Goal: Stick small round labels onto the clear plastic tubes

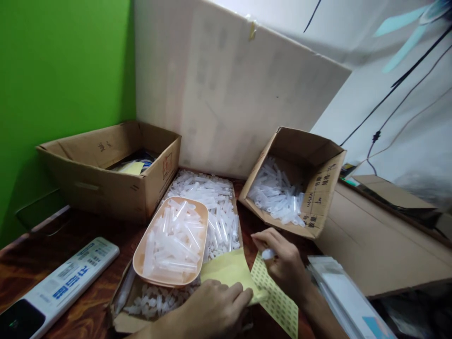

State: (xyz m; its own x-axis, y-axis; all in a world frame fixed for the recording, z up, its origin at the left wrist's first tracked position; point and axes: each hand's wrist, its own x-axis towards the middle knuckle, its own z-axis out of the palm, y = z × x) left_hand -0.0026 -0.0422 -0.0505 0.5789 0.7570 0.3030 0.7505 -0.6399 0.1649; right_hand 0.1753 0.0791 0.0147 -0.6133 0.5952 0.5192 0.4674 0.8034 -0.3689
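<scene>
My left hand is closed on the edge of a plain yellow paper sheet, which bends up over the tubes. A yellow sheet with rows of dark dots lies beside it, under my right hand. Whether the two sheets are joined is hidden by my fingers. My right hand is curled round a small translucent plastic tube, whose end pokes out below the fingers. Left of my hands, a peach plastic tray heaped with translucent tubes rests on a long shallow box of similar pieces.
A tilted cardboard box with more tubes stands at the back right, another cardboard box at the back left. A white labelled device lies on the left of the wooden table. Flat plastic packets flank my right forearm.
</scene>
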